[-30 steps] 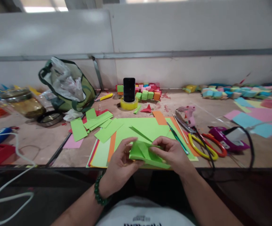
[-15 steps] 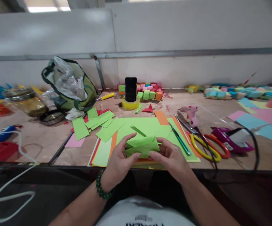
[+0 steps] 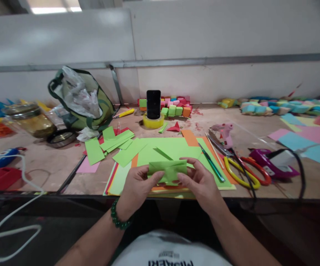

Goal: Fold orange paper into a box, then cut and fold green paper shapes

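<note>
A folded piece of green paper (image 3: pixel 167 170) is held up between both hands, just above the table's front edge. My left hand (image 3: pixel 140 184) grips its left end, thumb on the near face and fingers behind. At the right end my right hand (image 3: pixel 201 183) pinches it the same way, its index finger along the top corner. Below and behind lies a stack of green sheets (image 3: pixel 173 145) with other colours showing at its edges. A teal craft knife (image 3: pixel 212 162) rests on the stack's right side, beside a thin wooden stick (image 3: pixel 214 150).
Cut green strips (image 3: pixel 94 150) lie left of the stack. Right of it are scissors with yellow and red handles (image 3: pixel 241 173), a pink glue gun (image 3: pixel 224 133) and a purple device (image 3: pixel 270 164). A phone (image 3: pixel 153 104) stands in a yellow tape roll (image 3: pixel 153 121).
The green paper has turned flatter and its upper flap has come down, so it now looks like a neat rectangle. Both hands still grip its ends.
</note>
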Demonstrator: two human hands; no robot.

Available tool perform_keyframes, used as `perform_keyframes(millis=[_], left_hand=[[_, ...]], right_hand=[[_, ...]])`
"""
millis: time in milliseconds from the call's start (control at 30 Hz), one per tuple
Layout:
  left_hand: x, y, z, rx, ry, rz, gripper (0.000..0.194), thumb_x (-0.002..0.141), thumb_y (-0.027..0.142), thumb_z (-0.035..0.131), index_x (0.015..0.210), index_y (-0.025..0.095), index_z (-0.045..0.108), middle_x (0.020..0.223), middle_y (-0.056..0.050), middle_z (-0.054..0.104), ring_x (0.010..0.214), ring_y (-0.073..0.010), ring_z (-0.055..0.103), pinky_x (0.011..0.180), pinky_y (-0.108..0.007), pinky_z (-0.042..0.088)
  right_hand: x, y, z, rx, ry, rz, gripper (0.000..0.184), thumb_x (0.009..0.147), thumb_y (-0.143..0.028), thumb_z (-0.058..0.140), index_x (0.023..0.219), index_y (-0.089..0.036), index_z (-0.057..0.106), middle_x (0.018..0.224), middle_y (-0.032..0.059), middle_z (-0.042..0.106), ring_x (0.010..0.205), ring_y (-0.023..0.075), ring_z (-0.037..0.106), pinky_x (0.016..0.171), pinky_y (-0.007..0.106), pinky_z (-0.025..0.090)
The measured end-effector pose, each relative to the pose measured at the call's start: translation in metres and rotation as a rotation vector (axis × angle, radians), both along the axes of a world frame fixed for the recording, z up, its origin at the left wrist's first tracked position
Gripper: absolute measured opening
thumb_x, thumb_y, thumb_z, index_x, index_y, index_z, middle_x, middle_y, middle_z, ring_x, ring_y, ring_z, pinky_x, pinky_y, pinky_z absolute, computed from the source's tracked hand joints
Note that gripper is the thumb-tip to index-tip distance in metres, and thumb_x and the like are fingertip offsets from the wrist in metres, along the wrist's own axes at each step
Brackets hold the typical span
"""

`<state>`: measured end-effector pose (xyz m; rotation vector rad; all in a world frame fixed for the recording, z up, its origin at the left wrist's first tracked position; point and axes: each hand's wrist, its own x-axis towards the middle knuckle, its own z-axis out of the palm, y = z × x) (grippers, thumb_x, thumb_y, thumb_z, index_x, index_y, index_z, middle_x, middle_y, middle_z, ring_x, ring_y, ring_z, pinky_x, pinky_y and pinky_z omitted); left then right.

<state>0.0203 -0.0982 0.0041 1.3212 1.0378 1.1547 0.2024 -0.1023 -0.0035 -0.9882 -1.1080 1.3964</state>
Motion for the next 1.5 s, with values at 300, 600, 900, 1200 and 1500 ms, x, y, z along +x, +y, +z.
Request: perform_keyframes(millis=[300, 600, 900, 1200, 1500], left_hand=[[0.002, 0.002, -0.003, -0.175, -0.067, -0.027, 0.027, 0.073, 0.037, 0.074, 0.082, 0.012, 0.072, 0.072, -0.003, 0.073, 0.062, -0.0151, 0.069, 0.059, -0.020, 0.055], [0.001, 0.005, -0.003, -0.209, -0.061, 0.020, 0.027, 0.069, 0.036, 0.077, 0.079, 0.012, 0.073, 0.073, -0.005, 0.074, 0.061, -0.0179, 0.071, 0.055, -0.020, 0.055], [0.003, 0.005, -0.009, -0.218, -0.045, -0.024, 0.028, 0.071, 0.037, 0.075, 0.082, 0.012, 0.072, 0.076, -0.005, 0.074, 0.064, -0.0193, 0.071, 0.061, -0.025, 0.056], [-0.001, 0.006, -0.003, -0.213, -0.008, -0.069, 0.028, 0.077, 0.040, 0.070, 0.077, 0.012, 0.070, 0.068, -0.002, 0.071, 0.061, -0.0161, 0.069, 0.056, -0.020, 0.053], [0.000, 0.005, -0.004, -0.211, 0.024, -0.039, 0.027, 0.073, 0.039, 0.073, 0.077, 0.012, 0.072, 0.068, -0.003, 0.072, 0.060, -0.0181, 0.069, 0.055, -0.022, 0.053]], right_hand=[[-0.001, -0.002, 0.001, -0.028, 0.020, -0.100, 0.054, 0.068, -0.030, 0.078, 0.113, -0.018, 0.052, 0.053, -0.0102, 0.058, 0.052, 0.0074, 0.057, 0.056, 0.019, 0.050], [-0.001, -0.005, 0.002, -0.047, 0.019, -0.128, 0.064, 0.065, -0.025, 0.080, 0.122, -0.017, 0.052, 0.053, -0.0117, 0.054, 0.052, 0.0066, 0.054, 0.054, 0.018, 0.046], [0.002, 0.001, -0.003, -0.051, -0.039, 0.059, 0.026, 0.072, -0.037, 0.074, 0.088, -0.018, 0.072, 0.082, 0.0023, 0.074, 0.074, 0.0184, 0.068, 0.069, 0.031, 0.057], [0.003, 0.002, -0.001, 0.031, -0.089, 0.003, 0.025, 0.070, -0.030, 0.077, 0.090, -0.017, 0.072, 0.087, 0.0046, 0.076, 0.078, 0.0205, 0.069, 0.075, 0.034, 0.056], [0.003, 0.002, -0.003, -0.003, -0.030, 0.049, 0.032, 0.072, -0.033, 0.075, 0.099, -0.017, 0.072, 0.092, 0.0057, 0.076, 0.086, 0.0223, 0.070, 0.083, 0.037, 0.056]])
